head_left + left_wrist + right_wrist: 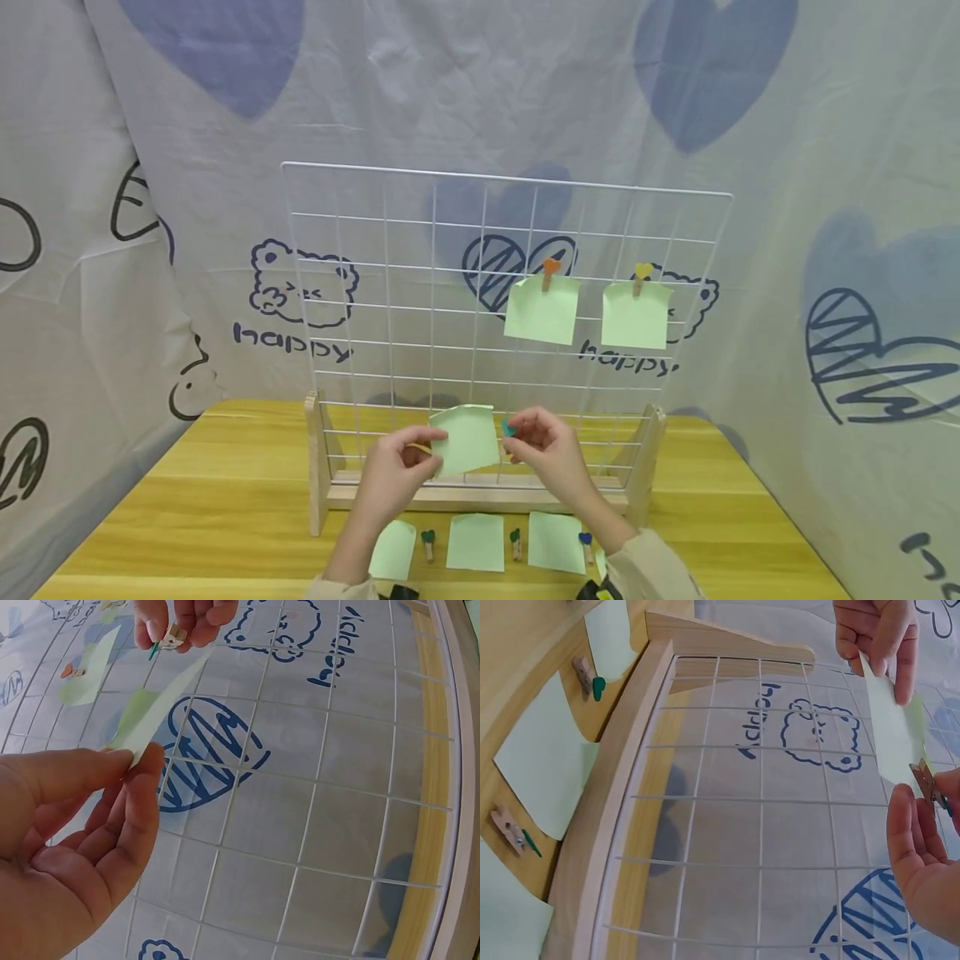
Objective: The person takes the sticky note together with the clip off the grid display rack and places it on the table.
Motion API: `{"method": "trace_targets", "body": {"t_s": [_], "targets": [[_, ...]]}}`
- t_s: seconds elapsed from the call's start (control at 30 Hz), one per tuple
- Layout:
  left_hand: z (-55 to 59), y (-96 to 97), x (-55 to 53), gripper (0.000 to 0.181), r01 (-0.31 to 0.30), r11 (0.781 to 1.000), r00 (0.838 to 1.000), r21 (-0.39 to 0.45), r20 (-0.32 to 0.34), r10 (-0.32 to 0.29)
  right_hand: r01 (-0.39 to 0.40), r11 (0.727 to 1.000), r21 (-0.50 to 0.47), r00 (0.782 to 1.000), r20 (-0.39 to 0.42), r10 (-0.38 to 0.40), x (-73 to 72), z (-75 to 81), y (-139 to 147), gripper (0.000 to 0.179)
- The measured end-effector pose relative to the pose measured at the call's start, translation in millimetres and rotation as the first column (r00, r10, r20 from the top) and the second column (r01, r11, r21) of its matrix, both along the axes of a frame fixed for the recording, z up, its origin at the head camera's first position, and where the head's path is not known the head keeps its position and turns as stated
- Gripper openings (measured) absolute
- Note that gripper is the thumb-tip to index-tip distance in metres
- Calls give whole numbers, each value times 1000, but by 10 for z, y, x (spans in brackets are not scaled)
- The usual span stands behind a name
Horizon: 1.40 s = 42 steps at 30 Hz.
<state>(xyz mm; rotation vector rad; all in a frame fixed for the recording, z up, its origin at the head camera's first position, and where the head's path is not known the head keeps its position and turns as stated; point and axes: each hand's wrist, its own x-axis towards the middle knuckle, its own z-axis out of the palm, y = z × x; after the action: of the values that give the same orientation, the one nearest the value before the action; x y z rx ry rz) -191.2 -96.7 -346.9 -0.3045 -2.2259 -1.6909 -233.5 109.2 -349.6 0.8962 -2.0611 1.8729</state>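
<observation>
Above the counter (210, 483), the left hand (400, 468), grip closed, pinches the note (470, 439) by its left edge, leaving its right free near the clip (509, 429) the right hand (553, 454) pinches

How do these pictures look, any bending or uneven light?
Head view: soft light, no harsh shadows on the table, the teal clip too small for crisp detail; left wrist view: grid bows near the right edge; right wrist view: wooden base curves, likely wide-angle distortion.

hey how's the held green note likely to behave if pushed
The green note is probably floppy: its top edge is bent. It's likely light for its size, looking thin nearly edge-on in the left wrist view.
</observation>
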Motion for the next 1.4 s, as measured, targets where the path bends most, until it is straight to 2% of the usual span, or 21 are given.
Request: {"method": "trace_targets", "body": {"t_s": [0.07,0.27,0.4,0.57,0.73,0.97,1.23,1.4], "targets": [[-24,-15,2,26,33,999,999,-5,33,-33,5,1000,1,1000,16,-5,7,-30,13,13],[-74,-76,21,27,140,990,988,-8,68,-139,6,1000,23,997,73,-8,27,-111,46,15],[-102,-126,30,23,204,978,976,-33,88,-201,-8,998,61,995,95,2,48,-174,78,17],[-148,-150,50,21,268,962,955,-61,146,-257,-45,995,85,994,104,36,79,-257,114,18],[-199,-153,72,20,310,949,937,-55,185,-295,-62,994,93,991,127,50,113,-328,125,18],[-317,-131,83,20,349,936,922,-48,196,-334,-84,993,77,982,177,69,163,-424,126,20],[-426,-103,73,19,383,921,907,-65,217,-362,-121,991,64,980,166,109,187,-525,151,19],[-487,-90,107,18,406,911,893,-70,244,-379,-163,985,62,969,199,148,230,-607,149,19]]}}
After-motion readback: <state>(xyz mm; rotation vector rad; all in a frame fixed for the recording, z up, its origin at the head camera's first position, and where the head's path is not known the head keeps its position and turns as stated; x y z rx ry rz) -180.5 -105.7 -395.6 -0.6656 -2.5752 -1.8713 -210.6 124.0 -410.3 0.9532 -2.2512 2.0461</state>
